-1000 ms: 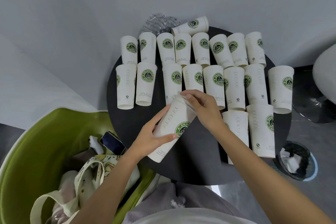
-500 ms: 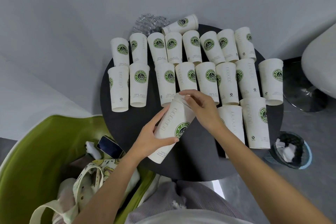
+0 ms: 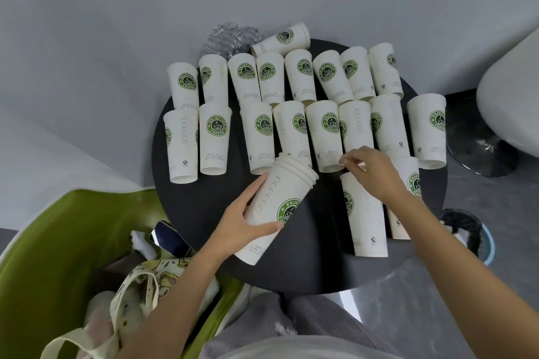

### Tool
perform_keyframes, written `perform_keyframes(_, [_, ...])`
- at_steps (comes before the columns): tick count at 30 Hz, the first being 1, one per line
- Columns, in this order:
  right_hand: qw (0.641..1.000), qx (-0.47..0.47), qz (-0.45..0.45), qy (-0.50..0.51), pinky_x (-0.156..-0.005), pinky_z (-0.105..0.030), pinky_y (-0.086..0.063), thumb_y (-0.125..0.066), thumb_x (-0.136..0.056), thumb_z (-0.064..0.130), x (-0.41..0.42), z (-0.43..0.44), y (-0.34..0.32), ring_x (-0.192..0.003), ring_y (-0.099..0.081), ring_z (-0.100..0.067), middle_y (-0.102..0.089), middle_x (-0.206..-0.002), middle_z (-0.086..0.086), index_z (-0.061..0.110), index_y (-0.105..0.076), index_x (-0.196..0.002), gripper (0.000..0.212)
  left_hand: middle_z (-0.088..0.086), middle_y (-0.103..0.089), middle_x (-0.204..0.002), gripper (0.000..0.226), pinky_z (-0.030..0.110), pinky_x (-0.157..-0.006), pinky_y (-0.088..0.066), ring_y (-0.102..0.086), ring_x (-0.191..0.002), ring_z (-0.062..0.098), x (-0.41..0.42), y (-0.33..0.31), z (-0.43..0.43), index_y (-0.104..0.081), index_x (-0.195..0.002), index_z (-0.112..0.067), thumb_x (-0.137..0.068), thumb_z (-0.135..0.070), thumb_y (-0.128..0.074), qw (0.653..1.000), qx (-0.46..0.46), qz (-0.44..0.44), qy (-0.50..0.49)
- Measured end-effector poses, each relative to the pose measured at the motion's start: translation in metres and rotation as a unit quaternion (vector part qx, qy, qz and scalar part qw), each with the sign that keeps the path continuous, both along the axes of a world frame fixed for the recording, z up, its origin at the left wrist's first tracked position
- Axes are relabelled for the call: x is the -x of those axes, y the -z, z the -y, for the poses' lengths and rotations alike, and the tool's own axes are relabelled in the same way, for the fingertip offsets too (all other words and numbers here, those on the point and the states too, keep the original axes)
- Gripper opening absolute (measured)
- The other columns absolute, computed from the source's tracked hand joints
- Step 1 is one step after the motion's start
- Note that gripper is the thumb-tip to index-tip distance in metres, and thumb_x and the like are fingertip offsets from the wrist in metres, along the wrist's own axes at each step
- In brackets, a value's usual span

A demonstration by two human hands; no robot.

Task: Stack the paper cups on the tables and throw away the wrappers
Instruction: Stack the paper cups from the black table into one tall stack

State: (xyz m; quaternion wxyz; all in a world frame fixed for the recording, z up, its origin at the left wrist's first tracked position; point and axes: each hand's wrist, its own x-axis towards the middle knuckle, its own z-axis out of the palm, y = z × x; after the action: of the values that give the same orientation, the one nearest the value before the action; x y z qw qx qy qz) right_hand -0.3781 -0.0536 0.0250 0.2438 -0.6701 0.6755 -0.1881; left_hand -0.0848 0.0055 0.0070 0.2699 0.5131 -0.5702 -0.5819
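Note:
Several white paper cups with green logos stand upside down in rows on a round black table (image 3: 204, 198). My left hand (image 3: 242, 221) grips a short nested stack of cups (image 3: 280, 201), tilted with its rims pointing away from me. My right hand (image 3: 370, 172) hovers with loosely curled fingers over the base of an upside-down cup (image 3: 364, 218) and beside a cup of the middle row (image 3: 326, 137); it holds nothing. One cup (image 3: 283, 39) lies on its side at the back. A crumpled clear wrapper (image 3: 230, 38) lies at the table's far edge.
A green chair (image 3: 58, 242) at my left holds a tote bag (image 3: 140, 294) and a phone (image 3: 169, 237). A small bin (image 3: 472, 230) with crumpled paper stands on the floor at the right. A white chair with a chrome base (image 3: 481, 154) is at the far right.
My right hand has let go of the stack's top and moved right toward the neighbouring cups. The left hand still holds the stack in about the same place.

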Motion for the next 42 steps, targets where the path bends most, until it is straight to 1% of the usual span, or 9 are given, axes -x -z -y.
perform_keyframes(6, [0.988,-0.103,-0.102,-0.047,-0.077,-0.034,-0.043,-0.057,-0.091,0.031,0.009,0.011,0.007,-0.092,-0.054,-0.017,-0.056,-0.09,0.005,0.026,-0.07,-0.091,0.014,-0.027,-0.044,-0.144,0.092,0.033,-0.106,-0.045,-0.045,-0.131,-0.002,0.006,0.0,0.005,-0.035,-0.147,-0.04,-0.074,-0.016,-0.085,1.0,0.004,0.006,-0.003])
perform_keyframes(13, [0.978,-0.166,-0.113,-0.061,-0.075,-0.033,-0.042,-0.058,-0.088,0.036,0.014,0.021,0.008,-0.083,-0.056,-0.015,-0.063,-0.081,0.006,0.027,-0.07,-0.084,0.015,-0.03,-0.046,-0.141,0.092,0.026,-0.101,-0.047,-0.047,-0.128,-0.005,0.015,0.002,0.008,-0.035,-0.147,-0.041,-0.074,-0.016,-0.085,1.0,-0.006,0.004,-0.021])
perform_keyframes(17, [0.973,-0.193,-0.107,-0.066,-0.062,-0.025,-0.038,-0.059,-0.087,0.037,0.016,0.023,0.004,-0.067,-0.052,-0.008,-0.061,-0.07,0.005,0.024,-0.07,-0.079,0.019,-0.032,-0.047,-0.139,0.092,0.027,-0.1,-0.048,-0.048,-0.128,-0.004,0.02,0.003,0.007,-0.035,-0.147,-0.041,-0.074,-0.015,-0.084,1.0,-0.013,0.002,-0.026])
perform_keyframes(21, [0.972,-0.205,-0.084,-0.082,-0.053,-0.022,-0.03,-0.06,-0.088,0.032,0.015,0.023,0.004,-0.056,-0.044,-0.006,-0.05,-0.059,0.008,0.021,-0.07,-0.075,0.02,-0.03,-0.048,-0.139,0.092,0.03,-0.102,-0.049,-0.048,-0.128,-0.002,0.025,0.003,0.007,-0.036,-0.146,-0.042,-0.074,-0.015,-0.085,0.999,-0.016,0.0,-0.035])
perform_keyframes(29, [0.98,-0.161,-0.001,-0.116,-0.055,-0.019,-0.034,-0.064,-0.088,0.024,0.021,0.025,0.003,-0.057,-0.045,-0.015,-0.066,-0.075,-0.015,0.013,-0.073,-0.077,0.018,-0.03,-0.047,-0.14,0.092,0.019,-0.096,-0.048,-0.048,-0.127,-0.006,0.029,0.004,0.006,-0.035,-0.147,-0.041,-0.074,-0.014,-0.084,0.999,-0.017,-0.005,-0.048])
perform_keyframes(32, [0.982,-0.154,0.048,-0.101,-0.071,-0.024,-0.044,-0.064,-0.086,0.02,0.023,0.027,-0.004,-0.071,-0.058,-0.019,-0.07,-0.078,0.0,0.019,-0.072,-0.073,0.016,-0.032,-0.047,-0.139,0.092,0.015,-0.096,-0.046,-0.047,-0.127,-0.007,0.03,0.003,0.007,-0.036,-0.147,-0.04,-0.074,-0.013,-0.084,0.999,-0.015,-0.004,-0.051])
perform_keyframes(35, [0.984,-0.126,0.086,-0.092,-0.066,-0.009,-0.037,-0.062,-0.087,0.015,0.026,0.029,-0.017,-0.07,-0.057,-0.007,-0.071,-0.08,0.005,0.024,-0.069,-0.066,0.024,-0.031,-0.047,-0.14,0.091,0.013,-0.096,-0.046,-0.047,-0.128,-0.007,0.029,0.004,0.008,-0.036,-0.147,-0.038,-0.074,-0.011,-0.084,0.998,-0.011,-0.003,-0.056])
perform_keyframes(38, [0.98,-0.1,0.147,-0.084,-0.075,0.0,-0.036,-0.06,-0.089,0.01,0.03,0.03,-0.037,-0.078,-0.059,0.007,-0.07,-0.082,0.011,0.023,-0.068,-0.068,0.026,-0.03,-0.048,-0.14,0.092,0.015,-0.096,-0.046,-0.048,-0.128,-0.005,0.026,0.004,0.009,-0.037,-0.147,-0.037,-0.073,-0.011,-0.084,0.998,-0.012,-0.004,-0.063])
perform_keyframes(42, [0.972,-0.049,0.22,-0.061,-0.08,-0.005,-0.04,-0.061,-0.088,0.006,0.039,0.035,-0.054,-0.077,-0.059,0.009,-0.068,-0.075,0.019,0.024,-0.068,-0.073,0.024,-0.027,-0.05,-0.139,0.09,0.018,-0.094,-0.049,-0.05,-0.127,-0.002,0.022,0.005,0.01,-0.038,-0.144,-0.041,-0.073,-0.012,-0.084,0.997,-0.013,0.001,-0.073])
